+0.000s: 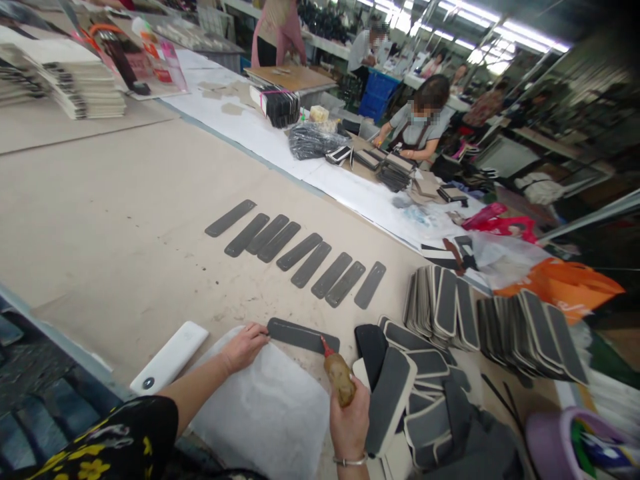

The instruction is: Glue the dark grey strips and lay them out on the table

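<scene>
My right hand point(349, 410) grips a yellowish-brown squeeze glue bottle point(339, 379) with a red nozzle, tilted so its tip meets the right end of a dark grey rounded strip point(297, 335). A thin shiny line runs along that strip. At the strip's left end, the fingers of my left hand point(246, 347) pinch its edge. Beneath my left hand and wrist lies a translucent white sheet point(265, 407). Farther up the table, several similar dark strips point(299, 251) lie in a slanted row, some overlapping, with shiny marks on some.
Dark panels with pale edges lie in a loose pile point(393, 393) at right, with upright stacks point(445, 307) behind. A purple tub point(550, 440) stands lower right. A white power bank or phone-like slab point(170, 357) is at left. Across the table, a co-worker point(420, 123) handles pieces.
</scene>
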Available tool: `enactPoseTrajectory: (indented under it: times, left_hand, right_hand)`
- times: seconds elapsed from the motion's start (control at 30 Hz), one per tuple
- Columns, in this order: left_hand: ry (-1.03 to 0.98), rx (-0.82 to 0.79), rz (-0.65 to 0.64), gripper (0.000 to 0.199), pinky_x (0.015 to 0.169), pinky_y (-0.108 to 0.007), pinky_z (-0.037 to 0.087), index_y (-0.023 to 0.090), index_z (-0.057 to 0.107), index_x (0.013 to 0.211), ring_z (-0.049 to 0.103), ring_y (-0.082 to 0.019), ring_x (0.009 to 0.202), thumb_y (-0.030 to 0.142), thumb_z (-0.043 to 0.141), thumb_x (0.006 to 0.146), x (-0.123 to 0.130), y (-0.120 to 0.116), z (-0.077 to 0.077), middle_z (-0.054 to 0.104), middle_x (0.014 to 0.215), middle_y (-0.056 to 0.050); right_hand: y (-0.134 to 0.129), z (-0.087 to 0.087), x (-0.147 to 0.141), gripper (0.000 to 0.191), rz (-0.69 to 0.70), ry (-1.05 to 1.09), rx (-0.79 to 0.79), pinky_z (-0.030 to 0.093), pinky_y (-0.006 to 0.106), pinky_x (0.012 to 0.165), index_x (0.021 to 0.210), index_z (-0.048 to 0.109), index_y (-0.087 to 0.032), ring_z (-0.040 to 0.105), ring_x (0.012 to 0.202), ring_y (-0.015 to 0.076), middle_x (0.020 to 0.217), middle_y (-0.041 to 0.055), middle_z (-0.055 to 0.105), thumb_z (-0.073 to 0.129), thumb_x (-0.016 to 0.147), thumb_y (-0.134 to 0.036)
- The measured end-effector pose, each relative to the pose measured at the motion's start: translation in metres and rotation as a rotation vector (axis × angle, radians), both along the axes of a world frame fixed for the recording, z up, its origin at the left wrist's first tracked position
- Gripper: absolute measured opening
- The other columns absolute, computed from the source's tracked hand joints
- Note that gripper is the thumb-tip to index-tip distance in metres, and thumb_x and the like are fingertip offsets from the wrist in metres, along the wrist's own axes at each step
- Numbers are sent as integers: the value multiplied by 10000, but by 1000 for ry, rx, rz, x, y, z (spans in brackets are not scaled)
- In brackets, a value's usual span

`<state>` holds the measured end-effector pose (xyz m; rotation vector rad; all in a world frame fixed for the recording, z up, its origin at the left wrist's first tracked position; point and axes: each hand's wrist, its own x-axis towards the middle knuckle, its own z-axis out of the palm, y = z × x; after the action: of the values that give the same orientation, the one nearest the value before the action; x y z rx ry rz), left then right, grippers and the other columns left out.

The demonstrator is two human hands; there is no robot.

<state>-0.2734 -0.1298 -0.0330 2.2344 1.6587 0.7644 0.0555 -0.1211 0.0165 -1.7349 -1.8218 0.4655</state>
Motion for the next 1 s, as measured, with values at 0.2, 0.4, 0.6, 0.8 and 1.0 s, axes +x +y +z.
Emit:
enactPoseTrajectory:
  times: [0.2,0.4,0.6,0.8,1.0]
  left_hand:
    - [9,-3,6,248,838,-345,499,190,677,953,531,-194,970,131,441,903,0,0,3,590,1003,-89]
    - [12,-6,0,240,847,-343,490,194,673,973,525,-201,983,108,467,884,0,-1,-3,585,1015,-88]
    - [14,-39,1,238,848,-346,487,192,665,981,520,-197,978,109,463,886,0,-2,-2,577,1016,-88]
    - [11,-13,-10,254,826,-340,488,194,664,974,519,-193,968,99,447,884,0,-2,0,578,1009,-87]
    - [-5,-1,-10,261,822,-335,494,191,671,973,528,-189,958,115,433,899,0,-1,0,590,997,-87]
  right_hand:
    - [-4,3,21,493,-130,-16,34,511,422,726,1102,525,-126,572,926,300,997,151,585,556,780,-498]
    - [-16,15,-3,465,-66,12,71,511,411,719,1094,523,-122,587,888,280,974,143,589,566,795,-476]
    - [-22,14,-67,373,235,140,79,518,381,746,1143,487,-153,590,896,243,953,105,580,575,816,-309]
    - [-17,7,-77,356,283,132,70,520,382,742,1160,478,-166,586,893,240,951,102,573,536,824,-271]
    - [-16,5,-17,419,64,26,31,515,403,744,1117,523,-139,589,911,272,971,133,596,562,817,-428]
